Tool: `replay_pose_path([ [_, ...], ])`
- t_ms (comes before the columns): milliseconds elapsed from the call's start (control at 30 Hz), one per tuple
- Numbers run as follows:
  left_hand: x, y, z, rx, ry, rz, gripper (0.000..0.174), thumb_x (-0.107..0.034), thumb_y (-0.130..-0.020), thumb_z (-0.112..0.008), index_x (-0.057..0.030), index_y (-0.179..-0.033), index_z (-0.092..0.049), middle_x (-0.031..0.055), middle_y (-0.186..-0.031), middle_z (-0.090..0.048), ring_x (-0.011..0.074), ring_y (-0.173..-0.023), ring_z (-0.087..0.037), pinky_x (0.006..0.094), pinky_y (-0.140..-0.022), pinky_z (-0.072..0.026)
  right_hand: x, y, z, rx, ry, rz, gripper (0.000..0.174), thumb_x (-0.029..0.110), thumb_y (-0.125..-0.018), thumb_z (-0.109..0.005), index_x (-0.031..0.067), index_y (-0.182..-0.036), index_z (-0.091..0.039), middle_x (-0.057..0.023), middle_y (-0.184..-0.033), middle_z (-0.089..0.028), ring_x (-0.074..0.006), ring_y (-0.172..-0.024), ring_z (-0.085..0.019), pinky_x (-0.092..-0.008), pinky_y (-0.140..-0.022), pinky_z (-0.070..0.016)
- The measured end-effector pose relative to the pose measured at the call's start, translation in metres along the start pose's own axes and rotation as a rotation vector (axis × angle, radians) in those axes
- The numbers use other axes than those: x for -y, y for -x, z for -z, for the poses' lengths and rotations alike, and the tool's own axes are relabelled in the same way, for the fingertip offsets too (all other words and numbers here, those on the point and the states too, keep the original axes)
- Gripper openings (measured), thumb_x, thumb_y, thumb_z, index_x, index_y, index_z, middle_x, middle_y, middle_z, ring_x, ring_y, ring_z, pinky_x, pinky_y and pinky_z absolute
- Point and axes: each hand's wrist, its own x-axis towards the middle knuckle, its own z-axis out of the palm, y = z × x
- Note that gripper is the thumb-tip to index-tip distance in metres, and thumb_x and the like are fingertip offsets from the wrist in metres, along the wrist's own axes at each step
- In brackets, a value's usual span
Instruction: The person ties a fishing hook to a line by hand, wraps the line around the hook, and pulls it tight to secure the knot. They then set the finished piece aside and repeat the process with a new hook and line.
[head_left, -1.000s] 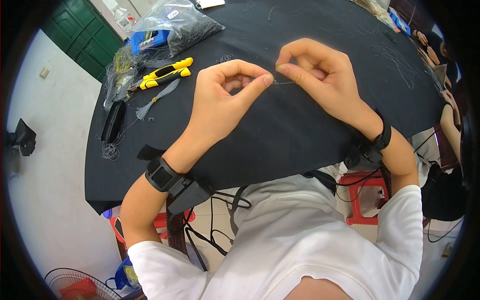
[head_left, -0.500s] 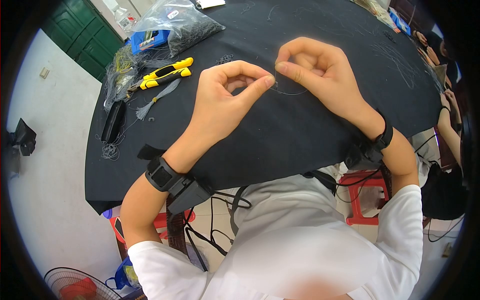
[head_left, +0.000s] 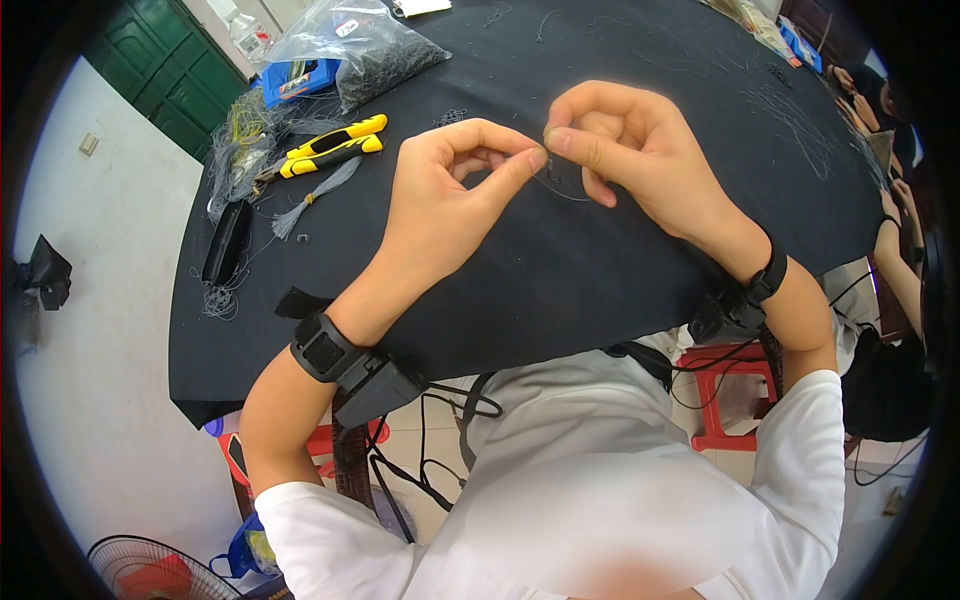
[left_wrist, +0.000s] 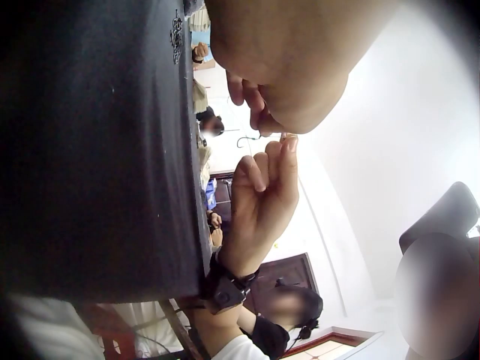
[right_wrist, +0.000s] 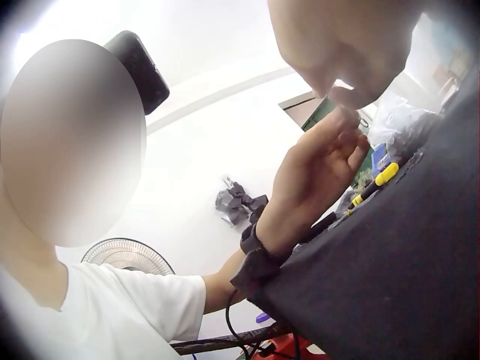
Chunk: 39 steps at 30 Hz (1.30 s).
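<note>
In the head view, your left hand (head_left: 440,200) and right hand (head_left: 630,150) meet above the black surface (head_left: 560,290). On each hand the thumb and first finger are pressed together and pinch a thin thread (head_left: 562,193). The tips almost touch, and a small loop of the thread hangs just under them, near the surface. The thread is very fine and dark on dark, so I think it can slip out of one pinch, or you can lose sight of the loop. A hard pull could also close the loop in the wrong place. To your left lie two yellow cutters (head_left: 330,145), a grey bundle (head_left: 312,193), a black case (head_left: 227,242) and a bag (head_left: 365,45), all well apart from the hands. Nothing stands in the way.

In the left wrist view, the right hand (left_wrist: 262,195) is upright beside the surface (left_wrist: 97,150), its fingers curled. The thread is too faint to follow.

In the right wrist view, the left hand (right_wrist: 319,172) rises to the right hand (right_wrist: 352,45). The pinch is blurred, so I cannot tell more here. One of the cutters (right_wrist: 375,184) shows behind, and a fan (right_wrist: 127,259) stands on the floor.
</note>
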Motion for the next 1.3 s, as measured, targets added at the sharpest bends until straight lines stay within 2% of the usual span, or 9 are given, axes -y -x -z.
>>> replay_pose_path([
  [100, 0.0, 0.0, 0.0, -0.013, 0.012, 0.013, 0.011, -0.006, -0.078, -0.064, 0.0036, -0.082, -0.063, 0.0047, -0.074, -0.062, 0.0064, -0.069, -0.057, 0.0178, -0.063, -0.0453, 0.004, 0.002, -0.002, 0.048, -0.135, -0.112, 0.011, 0.011, -0.084, -0.058, 0.0016, -0.088, -0.055, 0.0056, -0.051, -0.042, -0.0018, -0.039, -0.032, -0.0168, -0.037, -0.023],
  [200, 0.0, 0.0, 0.002, -0.02, 0.005, 0.028, 0.01, -0.006, -0.079, -0.063, 0.0032, -0.083, -0.062, 0.004, -0.074, -0.061, 0.0051, -0.068, -0.056, 0.0161, -0.061, -0.0436, 0.005, 0.004, -0.001, 0.122, -0.22, -0.188, 0.022, 0.019, -0.083, -0.061, -0.0012, -0.091, -0.056, 0.0074, -0.051, -0.039, -0.0002, -0.041, -0.031, -0.0173, -0.037, -0.0237],
  [367, 0.007, -0.002, 0.001, -0.053, 0.033, -0.037, 0.011, -0.007, -0.081, -0.061, 0.0037, -0.083, -0.061, 0.0031, -0.072, -0.06, 0.0042, -0.062, -0.054, 0.0145, -0.056, -0.0415, 0.0, 0.004, -0.005, 0.133, -0.25, -0.206, 0.021, 0.018, -0.084, -0.06, -0.0015, -0.092, -0.056, 0.008, -0.051, -0.037, -0.0001, -0.041, -0.028, -0.0177, -0.037, -0.0222],
  [567, -0.004, 0.0, -0.007, -0.101, 0.241, 0.146, 0.012, -0.008, -0.082, -0.06, 0.0042, -0.085, -0.059, 0.0017, -0.068, -0.058, 0.0038, -0.055, -0.048, 0.0156, -0.05, -0.0378, 0.0, 0.004, -0.004, 0.097, -0.182, -0.159, 0.02, 0.017, -0.085, -0.058, -0.0011, -0.094, -0.056, 0.0071, -0.052, -0.04, -0.0007, -0.042, -0.029, -0.018, -0.038, -0.0214],
  [767, 0.0, 0.0, -0.001, -0.014, 0.163, 0.136, 0.011, -0.008, -0.081, -0.061, 0.0028, -0.083, -0.06, -0.0028, -0.063, -0.052, 0.0, -0.054, -0.042, 0.0146, -0.046, -0.0307, 0.0, 0.003, -0.002, 0.068, -0.157, -0.136, 0.019, 0.016, -0.084, -0.059, -0.0008, -0.092, -0.057, 0.007, -0.052, -0.04, -0.0009, -0.042, -0.028, -0.0182, -0.038, -0.0205],
  [867, -0.002, 0.001, -0.002, -0.016, 0.068, 0.134, 0.011, -0.009, -0.08, -0.062, 0.0018, -0.081, -0.061, -0.0039, -0.063, -0.051, -0.0001, -0.055, -0.041, 0.0147, -0.047, -0.0305, -0.001, 0.001, 0.002, 0.042, -0.152, -0.13, 0.019, 0.017, -0.083, -0.059, -0.0002, -0.092, -0.057, 0.0069, -0.052, -0.04, -0.0009, -0.043, -0.029, -0.018, -0.039, -0.0201],
  [1167, 0.005, 0.001, -0.001, 0.087, 0.058, 0.094, 0.011, -0.009, -0.079, -0.064, 0.0015, -0.081, -0.062, -0.0041, -0.065, -0.052, 0.0007, -0.059, -0.043, 0.0155, -0.051, -0.033, -0.006, -0.003, 0.008, 0.008, -0.099, -0.131, 0.019, 0.018, -0.082, -0.06, 0.001, -0.091, -0.058, 0.0077, -0.053, -0.04, -0.0007, -0.044, -0.028, -0.0176, -0.039, -0.0192],
  [1267, -0.003, 0.002, 0.001, 0.132, 0.026, 0.139, 0.015, -0.013, -0.082, -0.062, -0.0011, -0.091, -0.061, -0.0026, -0.078, -0.059, -0.0011, -0.062, -0.045, 0.0133, -0.051, -0.0302, -0.011, -0.005, 0.01, -0.013, -0.097, -0.151, 0.019, 0.018, -0.082, -0.06, 0.0012, -0.09, -0.058, 0.008, -0.053, -0.04, -0.0006, -0.044, -0.027, -0.0177, -0.039, -0.0189],
  [1300, -0.003, 0.002, 0.001, 0.128, 0.046, 0.13, 0.015, -0.013, -0.082, -0.062, -0.0014, -0.091, -0.061, -0.0028, -0.077, -0.059, -0.0011, -0.061, -0.044, 0.0134, -0.05, -0.029, -0.012, -0.005, 0.01, -0.017, -0.101, -0.157, 0.019, 0.019, -0.082, -0.06, 0.0012, -0.089, -0.058, 0.0082, -0.053, -0.04, -0.0006, -0.044, -0.027, -0.0178, -0.039, -0.0188],
])
